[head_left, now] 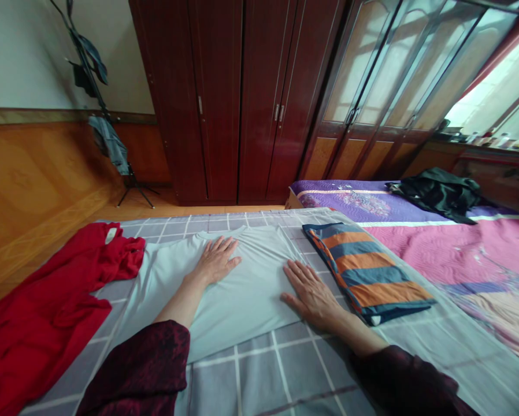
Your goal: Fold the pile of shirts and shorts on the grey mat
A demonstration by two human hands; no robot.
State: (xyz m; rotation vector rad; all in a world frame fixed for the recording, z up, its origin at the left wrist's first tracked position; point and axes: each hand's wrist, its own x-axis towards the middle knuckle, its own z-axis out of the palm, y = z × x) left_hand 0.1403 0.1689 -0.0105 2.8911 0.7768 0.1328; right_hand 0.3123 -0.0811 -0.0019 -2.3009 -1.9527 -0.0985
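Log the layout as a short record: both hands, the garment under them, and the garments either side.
Left hand: palm down on the pale shirt
Right hand: palm down at the shirt's right edge
Pale shirt: spread on checked bedding
Left side: red garment, loosely laid
Right side: striped garment, folded

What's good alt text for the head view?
Left hand flat on a pale garment spread over a checked sheet, right hand at its edge; a red garment lies left, a folded striped garment right, a dark red wardrobe behind.
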